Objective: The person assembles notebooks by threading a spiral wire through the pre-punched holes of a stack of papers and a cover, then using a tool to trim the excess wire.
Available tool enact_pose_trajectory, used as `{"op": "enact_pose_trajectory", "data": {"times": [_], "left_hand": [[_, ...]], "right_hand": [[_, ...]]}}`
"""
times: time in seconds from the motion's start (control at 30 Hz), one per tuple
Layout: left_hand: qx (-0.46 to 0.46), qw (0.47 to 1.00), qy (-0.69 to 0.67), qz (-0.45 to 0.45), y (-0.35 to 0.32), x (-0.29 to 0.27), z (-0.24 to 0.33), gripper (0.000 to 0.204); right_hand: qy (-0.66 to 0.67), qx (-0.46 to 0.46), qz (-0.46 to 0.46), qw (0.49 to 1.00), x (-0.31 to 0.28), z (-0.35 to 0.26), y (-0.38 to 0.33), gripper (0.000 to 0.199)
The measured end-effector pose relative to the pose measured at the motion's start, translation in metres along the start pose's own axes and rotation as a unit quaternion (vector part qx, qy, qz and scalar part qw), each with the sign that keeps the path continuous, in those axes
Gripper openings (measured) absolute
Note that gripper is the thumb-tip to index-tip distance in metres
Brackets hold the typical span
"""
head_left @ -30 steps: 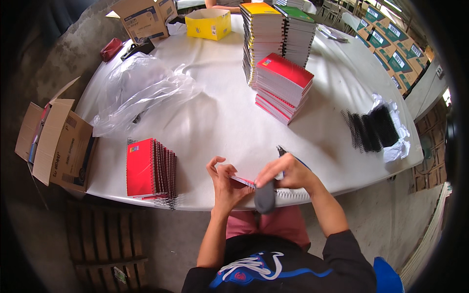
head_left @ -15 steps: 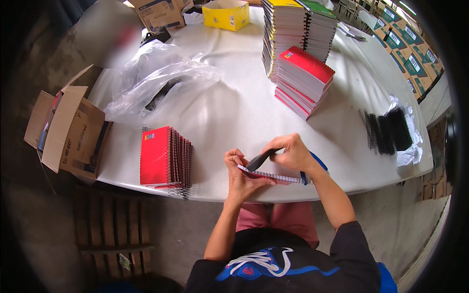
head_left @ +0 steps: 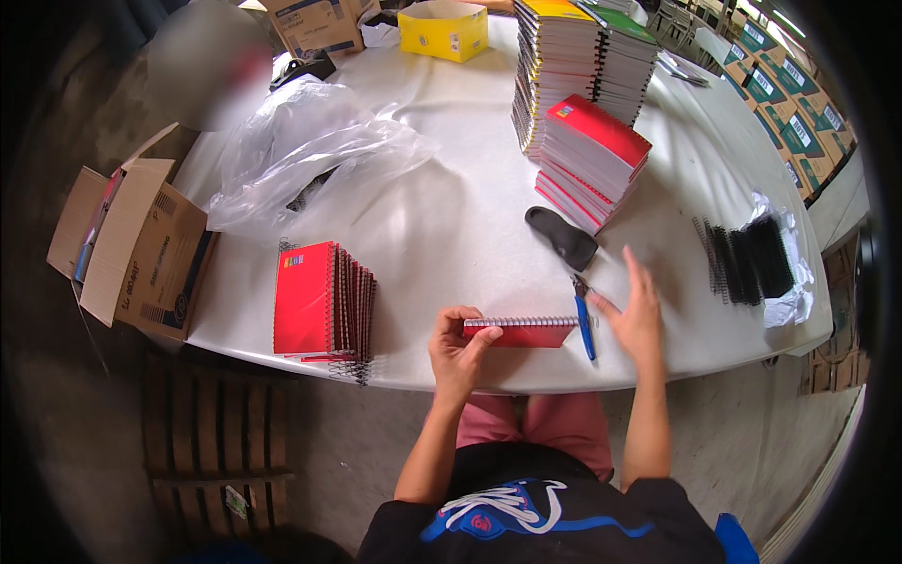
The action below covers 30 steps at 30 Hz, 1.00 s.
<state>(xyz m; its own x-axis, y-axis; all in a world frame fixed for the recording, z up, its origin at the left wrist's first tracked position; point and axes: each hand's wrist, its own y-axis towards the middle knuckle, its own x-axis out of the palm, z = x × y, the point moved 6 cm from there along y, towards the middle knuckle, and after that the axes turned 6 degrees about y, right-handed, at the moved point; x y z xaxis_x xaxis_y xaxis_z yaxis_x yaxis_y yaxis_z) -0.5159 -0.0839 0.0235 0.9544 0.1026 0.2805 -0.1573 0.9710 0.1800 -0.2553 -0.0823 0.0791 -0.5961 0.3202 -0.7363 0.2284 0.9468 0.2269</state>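
now that the black tool (head_left: pixel 562 237) lies on the bench (head_left: pixel 451 235), the right hand (head_left: pixel 637 310) spreads empty by the blue pliers (head_left: pixel 584 320); the left hand (head_left: pixel 458 346) pinches the red spiral notebook (head_left: pixel 520 331) at the bench's near edge.

Red notebook (head_left: pixel 521 332), blue pliers (head_left: pixel 584 324)

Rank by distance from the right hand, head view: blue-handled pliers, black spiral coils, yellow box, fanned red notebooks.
From the right hand:
1. blue-handled pliers, just to its left, by the fingertips.
2. black spiral coils, to its right on white wrapping.
3. fanned red notebooks, far left along the table's near edge.
4. yellow box, at the far edge.
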Motion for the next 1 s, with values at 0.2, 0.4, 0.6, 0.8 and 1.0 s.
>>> {"op": "enact_pose_trajectory", "data": {"times": [0.2,0.4,0.6,0.8,1.0], "left_hand": [[0.052,0.99,0.041,0.127,-0.008,-0.004,0.038,0.056],[0.181,0.957,0.198,0.114,-0.016,0.001,0.067,0.069],[0.226,0.947,0.206,0.099,-0.019,0.008,0.077,0.077],[0.278,0.919,0.26,0.099,-0.019,0.011,0.087,0.078],[0.289,0.911,0.273,0.111,-0.021,0.012,0.085,0.075]], "right_hand": [[-0.239,-0.047,-0.034,0.969,0.043,-0.02,-0.066,0.056],[0.238,-0.065,-0.04,0.968,0.003,-0.05,-0.057,0.045],[0.164,-0.237,-0.098,0.952,-0.005,-0.127,-0.082,0.038],[0.169,-0.23,-0.108,0.952,0.004,-0.122,-0.084,0.039],[0.228,-0.219,-0.112,0.942,0.005,-0.119,-0.084,0.038]]}}
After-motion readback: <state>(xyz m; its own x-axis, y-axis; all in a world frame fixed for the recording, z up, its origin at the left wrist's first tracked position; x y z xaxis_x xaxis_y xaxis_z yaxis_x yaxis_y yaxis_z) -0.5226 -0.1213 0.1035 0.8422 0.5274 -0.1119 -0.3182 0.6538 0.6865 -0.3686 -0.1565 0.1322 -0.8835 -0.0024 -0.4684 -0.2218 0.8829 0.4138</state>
